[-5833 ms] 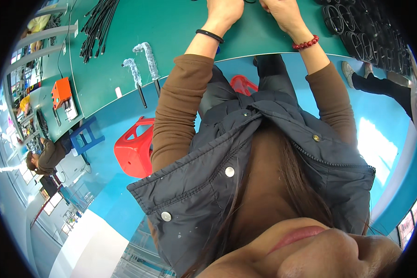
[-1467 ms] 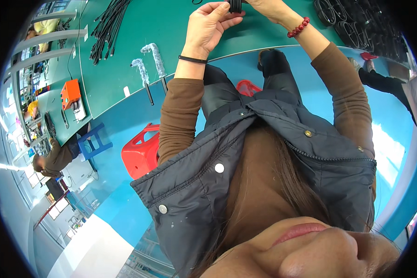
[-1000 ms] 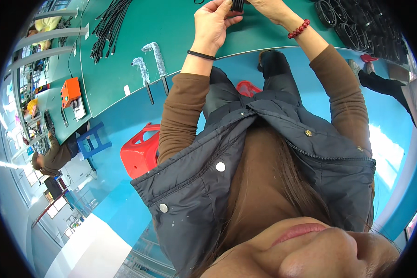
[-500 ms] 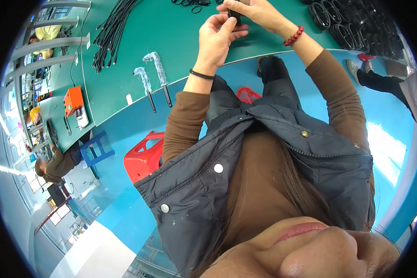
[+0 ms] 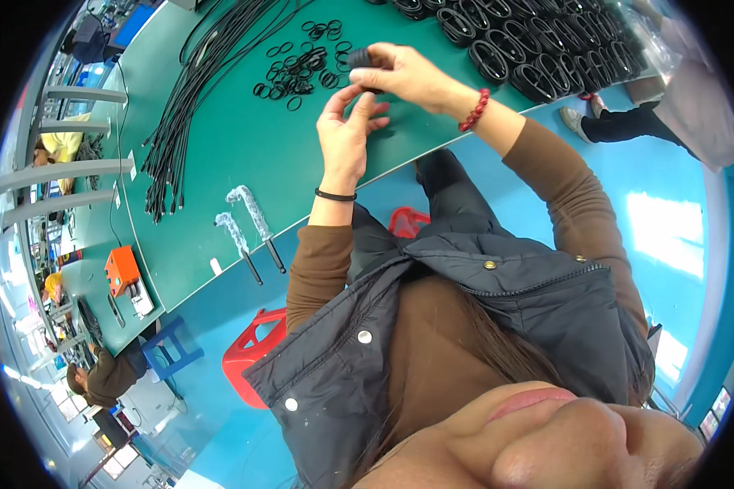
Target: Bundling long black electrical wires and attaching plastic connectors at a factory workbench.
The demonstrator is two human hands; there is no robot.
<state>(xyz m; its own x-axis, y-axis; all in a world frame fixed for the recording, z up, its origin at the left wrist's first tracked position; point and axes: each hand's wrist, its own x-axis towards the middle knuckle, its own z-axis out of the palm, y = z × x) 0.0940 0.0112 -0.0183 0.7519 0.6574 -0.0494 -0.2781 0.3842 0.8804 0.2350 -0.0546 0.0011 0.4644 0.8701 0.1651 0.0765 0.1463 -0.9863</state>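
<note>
Over the green table, my right hand (image 5: pixel 400 77) is closed on a coiled black cable (image 5: pixel 359 59), thumb on its near side. Close below it, my left hand (image 5: pixel 344 138) has its thumb and forefinger pinched at the coil's lower end, the other fingers loosely curled. My fingers cover much of the coil. Just beyond my hands lies a scattered heap of black rubber rings (image 5: pixel 298 72). To the left, long loose black cables (image 5: pixel 179 122) stretch across the table in a bunch.
Rows of coiled black cables (image 5: pixel 530 53) fill the table's right. Two plastic-wrapped tools with black handles (image 5: pixel 253 213) lie by the front edge. An orange box (image 5: pixel 122 270) stands at left. Red stool (image 5: pixel 253 359) and blue stool (image 5: pixel 174 349) are on the floor. Other people are nearby.
The view has tilted toward the table's far side, bringing the rings and coil rows further into sight. My right hand has shifted its hold on the black coil; both hands stay together.
</note>
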